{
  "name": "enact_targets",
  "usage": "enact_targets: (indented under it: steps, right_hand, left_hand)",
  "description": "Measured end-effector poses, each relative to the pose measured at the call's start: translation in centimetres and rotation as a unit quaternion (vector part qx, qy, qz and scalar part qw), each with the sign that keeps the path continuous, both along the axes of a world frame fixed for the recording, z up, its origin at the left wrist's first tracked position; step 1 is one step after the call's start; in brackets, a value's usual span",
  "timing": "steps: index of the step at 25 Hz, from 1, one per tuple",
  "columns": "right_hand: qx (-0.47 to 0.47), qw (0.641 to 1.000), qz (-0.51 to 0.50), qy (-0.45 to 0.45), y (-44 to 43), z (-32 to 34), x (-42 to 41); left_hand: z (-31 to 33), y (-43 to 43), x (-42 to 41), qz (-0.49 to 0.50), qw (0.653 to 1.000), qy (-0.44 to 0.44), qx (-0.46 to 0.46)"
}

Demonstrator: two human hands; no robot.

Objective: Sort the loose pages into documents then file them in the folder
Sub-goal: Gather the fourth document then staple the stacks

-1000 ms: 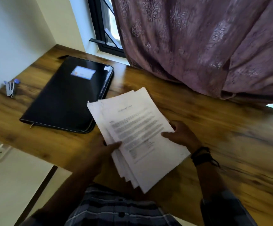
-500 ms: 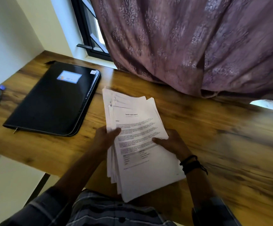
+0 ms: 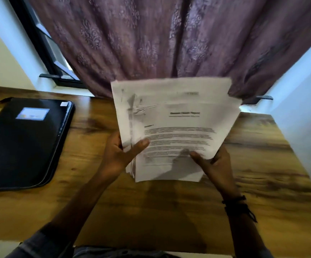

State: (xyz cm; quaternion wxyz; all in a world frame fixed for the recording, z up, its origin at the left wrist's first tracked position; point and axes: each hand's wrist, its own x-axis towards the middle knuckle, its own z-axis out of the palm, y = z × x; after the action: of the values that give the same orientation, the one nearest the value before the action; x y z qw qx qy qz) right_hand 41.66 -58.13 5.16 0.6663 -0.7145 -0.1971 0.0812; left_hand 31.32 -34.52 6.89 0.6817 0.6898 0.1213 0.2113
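A stack of loose white printed pages [image 3: 177,123] is held upright above the wooden desk [image 3: 151,211], blurred by motion. My left hand [image 3: 121,155] grips its lower left edge with the thumb across the front sheet. My right hand [image 3: 214,164] grips the lower right corner, thumb on the top page. The black zip folder [image 3: 22,144] lies closed and flat on the desk at the left, apart from both hands, with a pale label on its cover.
A mauve patterned curtain [image 3: 169,38] hangs right behind the pages, over a dark-framed window [image 3: 45,53]. White walls close in on the left and right. The desk's front edge runs along the bottom, near my sleeves.
The pages have been lifted from lying flat on the desk to standing upright in both hands. The view has swung right, so the folder now sits further left.
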Motion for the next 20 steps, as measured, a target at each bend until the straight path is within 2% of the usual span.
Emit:
enact_targets:
  steps: [3, 8, 11, 13, 18, 20]
  right_hand:
    - [0.012, 1.0, -0.01, 0.024, -0.8, -1.9, -0.2]
    - [0.031, 0.996, -0.072, 0.046, -0.2, -4.5, -0.8]
    - [0.022, 0.996, -0.065, 0.059, -0.1, -6.0, -1.5]
    - [-0.002, 0.994, -0.06, 0.092, -0.4, -6.8, -2.1]
    - [-0.07, 0.991, -0.085, 0.076, -3.6, -7.0, -1.0]
    - [-0.142, 0.984, -0.085, 0.07, -5.7, -7.2, -0.1]
  left_hand:
    - [-2.2, -0.7, 1.2, -0.021, 0.999, 0.038, -0.019]
    - [-4.3, -1.9, 2.6, 0.014, 0.999, 0.024, -0.022]
    - [-6.1, -2.0, 2.7, 0.007, 0.999, 0.042, -0.009]
    - [-7.2, -2.5, 2.7, -0.014, 0.997, 0.071, 0.038]
    - [-7.1, -4.7, 4.3, -0.056, 0.986, 0.118, 0.105]
    - [-7.7, -6.1, 5.1, -0.073, 0.978, 0.151, 0.124]
